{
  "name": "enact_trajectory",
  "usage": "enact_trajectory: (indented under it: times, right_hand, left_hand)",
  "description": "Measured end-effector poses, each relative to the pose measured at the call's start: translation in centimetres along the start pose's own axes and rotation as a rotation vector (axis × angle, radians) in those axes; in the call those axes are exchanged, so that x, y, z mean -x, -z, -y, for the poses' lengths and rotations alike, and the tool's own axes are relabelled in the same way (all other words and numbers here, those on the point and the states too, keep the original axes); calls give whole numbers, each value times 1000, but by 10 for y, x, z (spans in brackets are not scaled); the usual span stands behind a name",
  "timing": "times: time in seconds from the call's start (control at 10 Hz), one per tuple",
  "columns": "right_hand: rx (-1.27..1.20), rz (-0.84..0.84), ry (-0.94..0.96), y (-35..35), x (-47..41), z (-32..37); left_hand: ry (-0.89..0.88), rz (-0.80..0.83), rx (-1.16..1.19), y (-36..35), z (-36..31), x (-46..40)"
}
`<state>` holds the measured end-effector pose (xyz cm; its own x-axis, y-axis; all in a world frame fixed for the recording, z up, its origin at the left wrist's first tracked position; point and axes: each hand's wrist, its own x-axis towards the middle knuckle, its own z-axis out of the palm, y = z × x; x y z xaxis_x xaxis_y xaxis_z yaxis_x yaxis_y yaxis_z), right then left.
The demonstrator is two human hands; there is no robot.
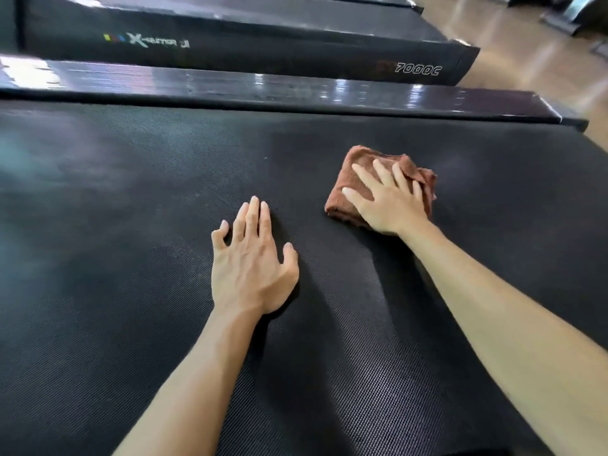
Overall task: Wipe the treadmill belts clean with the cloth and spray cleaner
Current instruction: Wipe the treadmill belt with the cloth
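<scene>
A black textured treadmill belt (131, 258) fills most of the view. On it, right of centre, lies a folded brown cloth (352, 205). My right hand (388, 199) presses flat on the cloth with fingers spread and straight. My left hand (251, 258) rests flat on the bare belt to the left of the cloth, fingers straight, holding nothing. No spray cleaner is in view.
A glossy black side rail (296, 90) borders the belt's far edge. Beyond it stands a second treadmill (263, 51) marked 7000C. Wooden floor (513, 44) shows at the top right, with other equipment bases at the corner.
</scene>
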<state>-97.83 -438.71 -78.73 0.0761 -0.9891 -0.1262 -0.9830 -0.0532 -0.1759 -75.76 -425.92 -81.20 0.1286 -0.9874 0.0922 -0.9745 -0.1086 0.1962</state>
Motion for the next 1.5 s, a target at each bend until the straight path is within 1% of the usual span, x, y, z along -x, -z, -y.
enact_trajectory:
  times: [0.1,0.2,0.3,0.4,0.5,0.6,0.7,0.8,0.9,1.0,1.1,1.2,1.3,1.4,1.5]
  right_hand:
    - [13,17,-31,-4,-24,26]
    - [24,26,100,-11,-8,60]
    - [-67,114,304,-18,21,100]
    - [-590,225,463,-7,38,119]
    - [-819,-133,398,9,45,91]
    - [-585,-288,202,-2,45,45]
    - [-394,-231,93,-26,42,22]
    - [-298,-250,61,-34,39,22]
    - [-214,-245,19,-37,38,23]
    - [-234,-230,19,-37,39,22]
    - [-217,-237,34,-36,38,21]
    - [-186,-238,30,-38,38,25]
    - [-159,-240,25,-39,39,27]
    - [-145,-238,33,-40,39,29]
    - [-156,-243,41,-41,36,25]
  left_hand:
    - [-1,-9,25,-1,-1,-1]
    - [-13,-60,140,2,2,1]
    - [70,-207,585,10,7,2]
    - [138,-265,760,22,18,-3]
    - [-33,-262,398,33,14,-8]
    - [-134,-49,147,30,-7,-21]
    - [-157,102,104,13,-18,-55]
    - [-238,109,75,4,-23,-112]
    - [-284,185,46,4,-29,-171]
    - [-238,164,-3,10,-8,-213]
    - [-29,110,-50,10,61,-242]
    - [89,185,50,-84,224,-374]
    - [152,173,252,-124,253,-419]
    - [88,78,-22,-12,105,-271]
    - [-107,118,-20,11,7,-211]
